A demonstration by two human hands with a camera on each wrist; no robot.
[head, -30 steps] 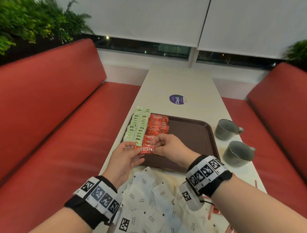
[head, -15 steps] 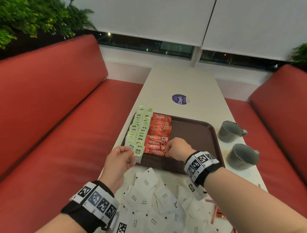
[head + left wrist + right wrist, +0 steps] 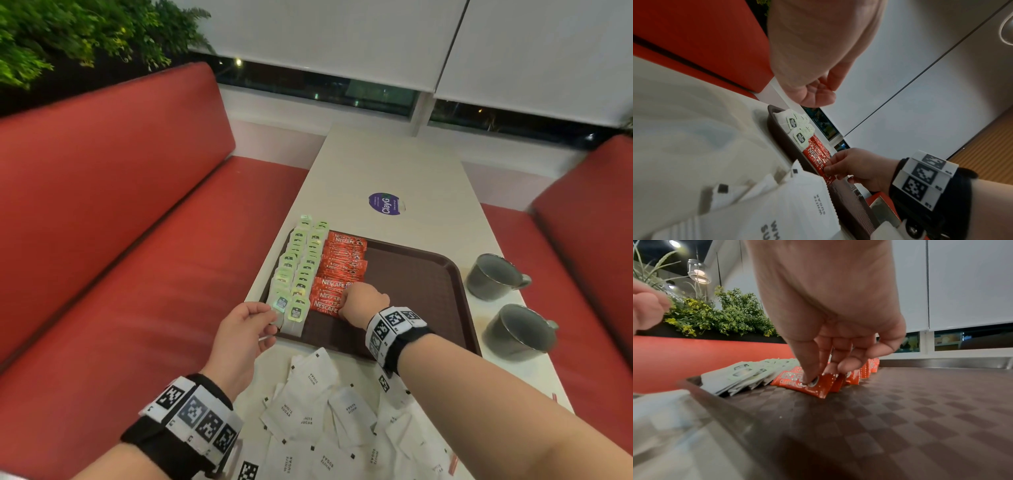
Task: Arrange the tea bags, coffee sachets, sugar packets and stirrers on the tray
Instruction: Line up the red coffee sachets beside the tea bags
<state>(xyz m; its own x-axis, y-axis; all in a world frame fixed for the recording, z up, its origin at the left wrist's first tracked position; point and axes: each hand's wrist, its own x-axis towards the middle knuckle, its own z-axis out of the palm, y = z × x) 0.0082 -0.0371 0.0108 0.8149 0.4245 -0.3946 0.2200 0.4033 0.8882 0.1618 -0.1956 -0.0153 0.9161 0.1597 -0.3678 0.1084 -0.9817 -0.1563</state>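
Observation:
A brown tray [image 3: 418, 281] holds two rows of green-labelled tea bags [image 3: 298, 270] along its left side and a row of red coffee sachets [image 3: 344, 255] beside them. My right hand [image 3: 342, 308] is down on the tray, pinching the right end of the nearest coffee sachet [image 3: 817, 160], which lies flat at the near end of the red row. From the right wrist, my thumb rests on top of that sachet [image 3: 812, 386]. My left hand [image 3: 260, 318] hovers at the tray's near left corner, fingers loosely curled and holding nothing. White sugar packets [image 3: 311, 377] lie heaped on the table before the tray.
Two grey cups [image 3: 491, 275] [image 3: 517, 330] stand right of the tray. A purple round sticker [image 3: 385, 203] is on the white table beyond it. Thin red sticks [image 3: 452, 462] lie near the table's right edge. Red benches run along both sides.
Both hands held the sachet over the tray's near edge a second ago. My right hand has laid it at the near end of the red row; my left hand let go and drew back left.

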